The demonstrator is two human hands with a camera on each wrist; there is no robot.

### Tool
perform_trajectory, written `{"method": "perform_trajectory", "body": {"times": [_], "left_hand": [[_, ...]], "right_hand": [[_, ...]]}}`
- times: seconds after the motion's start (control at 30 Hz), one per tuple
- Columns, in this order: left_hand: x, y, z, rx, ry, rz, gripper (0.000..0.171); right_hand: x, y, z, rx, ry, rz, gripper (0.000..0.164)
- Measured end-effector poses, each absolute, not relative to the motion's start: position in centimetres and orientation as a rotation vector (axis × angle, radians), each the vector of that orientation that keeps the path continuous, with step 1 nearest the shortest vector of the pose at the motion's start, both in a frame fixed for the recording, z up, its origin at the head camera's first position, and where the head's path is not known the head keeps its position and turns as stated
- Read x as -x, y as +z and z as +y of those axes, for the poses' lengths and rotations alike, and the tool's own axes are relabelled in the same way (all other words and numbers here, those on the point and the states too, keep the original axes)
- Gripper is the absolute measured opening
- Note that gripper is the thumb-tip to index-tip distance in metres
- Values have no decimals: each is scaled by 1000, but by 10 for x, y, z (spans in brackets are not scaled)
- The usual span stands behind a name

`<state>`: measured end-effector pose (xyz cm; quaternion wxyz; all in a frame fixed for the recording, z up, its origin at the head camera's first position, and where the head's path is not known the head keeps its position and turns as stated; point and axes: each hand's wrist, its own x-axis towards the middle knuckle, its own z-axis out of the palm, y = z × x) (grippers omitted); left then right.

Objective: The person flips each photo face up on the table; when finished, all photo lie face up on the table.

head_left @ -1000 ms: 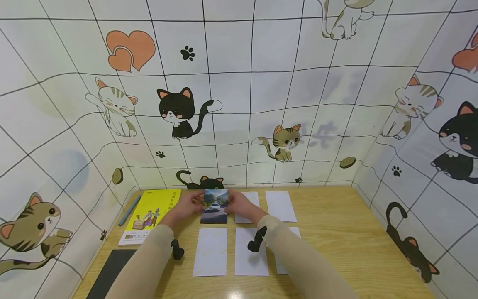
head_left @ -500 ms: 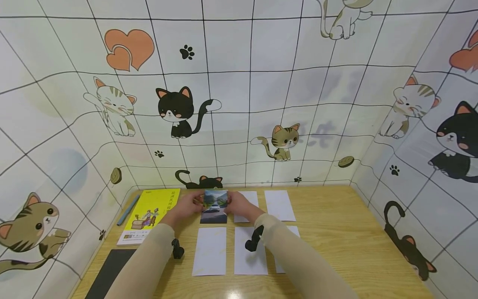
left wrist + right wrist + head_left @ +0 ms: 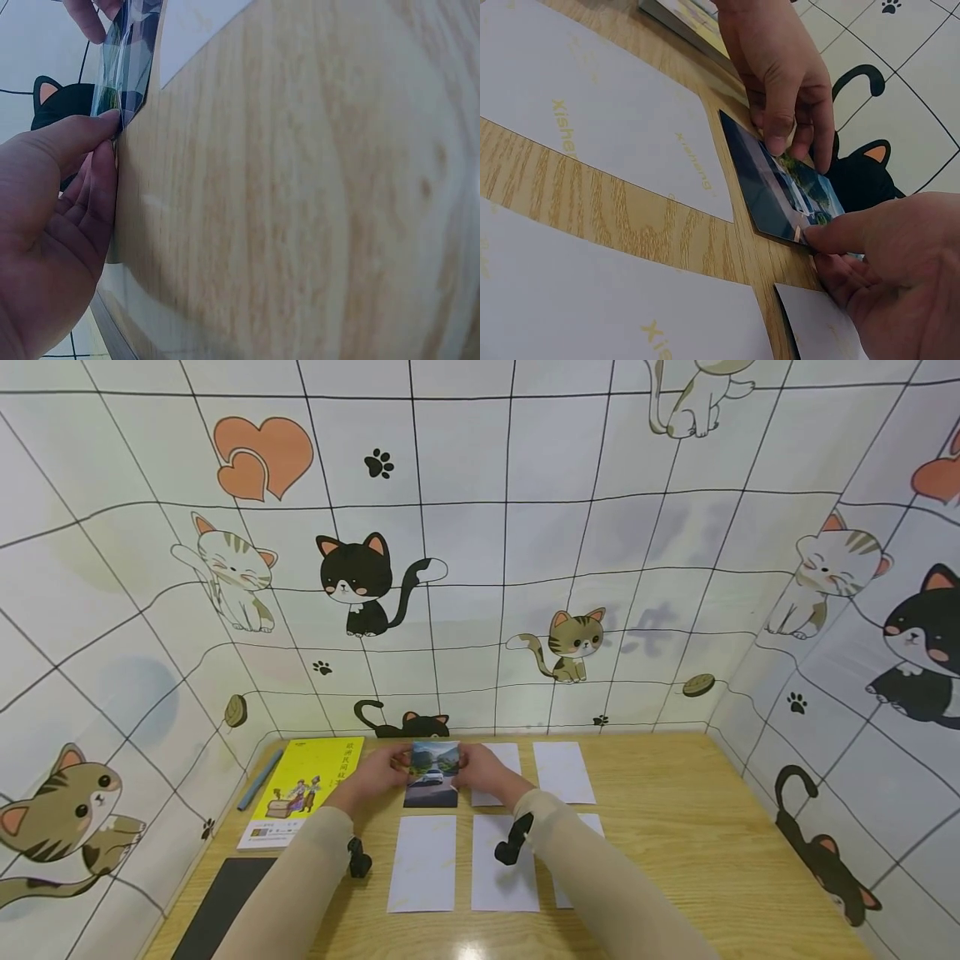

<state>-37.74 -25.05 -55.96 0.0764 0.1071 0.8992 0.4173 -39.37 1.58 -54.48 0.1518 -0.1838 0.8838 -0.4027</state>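
As a second ago, the left hand (image 3: 378,770) and right hand (image 3: 484,770) are pinching the glossy green-and-grey rectangular car photo (image 3: 432,777) by its sides; nearer than their grip, a white rectangular paper card (image 3: 622,112) is reading "Xisheng" in yellow.

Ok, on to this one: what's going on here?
A person's left hand and right hand pinch opposite sides of a photo print of a car on a road, picture side showing. On the wooden table, two white sheets lie to its right and three in the nearer row. A yellow book lies at far left.
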Motion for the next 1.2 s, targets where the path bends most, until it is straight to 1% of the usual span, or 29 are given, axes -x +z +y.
{"method": "perform_trajectory", "body": {"times": [0.1,0.13,0.2,0.3,0.33,0.4,0.67,0.73,0.93,1.03,1.1,1.2], "left_hand": [[376,-558,-249,-314,1238,2702,68],[376,-558,-248,-313,1233,2701,67],[376,-557,-248,-313,1222,2704,66],[376,-557,-248,-305,1203,2708,63],[376,-557,-248,-302,1197,2710,62],[375,-557,-248,-290,1186,2713,61],[378,-560,-249,-288,1166,2729,60],[379,-562,-250,-299,1173,2729,60],[379,-564,-254,-319,1240,2687,61],[379,-565,-256,-307,1282,2656,61],[378,-565,-256,-308,1303,2645,61],[375,-564,-255,-289,1324,2650,59]], "right_hand": [[393,-546,16,533,-1151,2552,82],[393,-546,16,535,-1149,2558,79],[393,-545,16,543,-1134,2572,64],[392,-544,15,554,-1123,2583,37],[392,-543,15,562,-1122,2586,32],[391,-541,15,573,-1126,2588,28],[393,-546,13,562,-1087,2617,26],[393,-547,13,554,-1096,2619,31],[393,-545,14,517,-1131,2595,62],[391,-542,16,497,-1182,2585,71],[389,-540,19,478,-1217,2569,72],[384,-536,24,473,-1280,2539,67]]}}
